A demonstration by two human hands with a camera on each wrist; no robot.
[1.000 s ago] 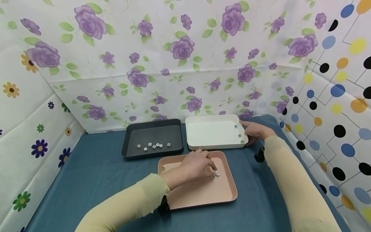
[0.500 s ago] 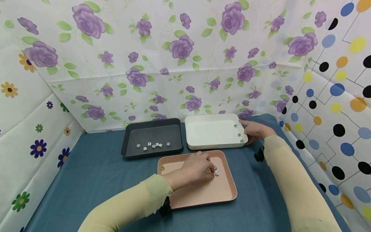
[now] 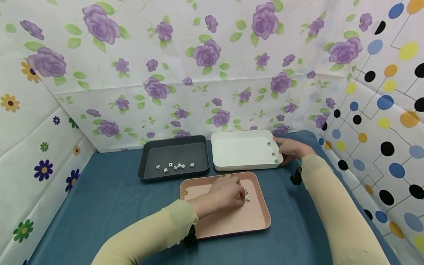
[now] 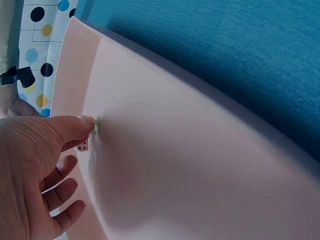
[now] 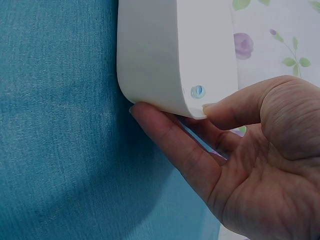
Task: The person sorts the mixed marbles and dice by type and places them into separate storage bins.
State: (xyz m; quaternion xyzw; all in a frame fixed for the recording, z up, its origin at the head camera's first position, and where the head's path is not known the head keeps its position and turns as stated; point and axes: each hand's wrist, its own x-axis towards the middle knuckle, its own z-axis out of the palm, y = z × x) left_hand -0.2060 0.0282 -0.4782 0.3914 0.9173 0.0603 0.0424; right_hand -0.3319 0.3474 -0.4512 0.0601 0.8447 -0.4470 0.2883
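Note:
My left hand (image 3: 226, 193) is low over the pink tray (image 3: 232, 224), its thumb and forefinger pinching a small green glass marble (image 4: 95, 129) that is mostly hidden by the thumb. Two white dice (image 3: 248, 198) lie just past those fingertips, and one die (image 4: 82, 146) shows behind the thumb in the left wrist view. At the tray's left end sits a yellowish marble (image 3: 186, 192). My right hand (image 3: 293, 148) grips the right end of the white tray (image 3: 238, 151), thumb on the rim and fingers against the outside wall. A bluish marble (image 5: 198, 91) lies inside near that thumb.
A dark grey tray (image 3: 172, 151) with several white dice (image 3: 175, 167) stands at the back left, beside the white tray. More glass marbles (image 3: 273, 154) rest along the white tray's right end. Blue cloth (image 3: 109, 198) covers the table, with patterned sheets behind and at both sides.
My left hand has shifted slightly down and right, and its fingertips have come together over the green marble, which was in plain sight beside them. The right hand keeps its grip on the white tray.

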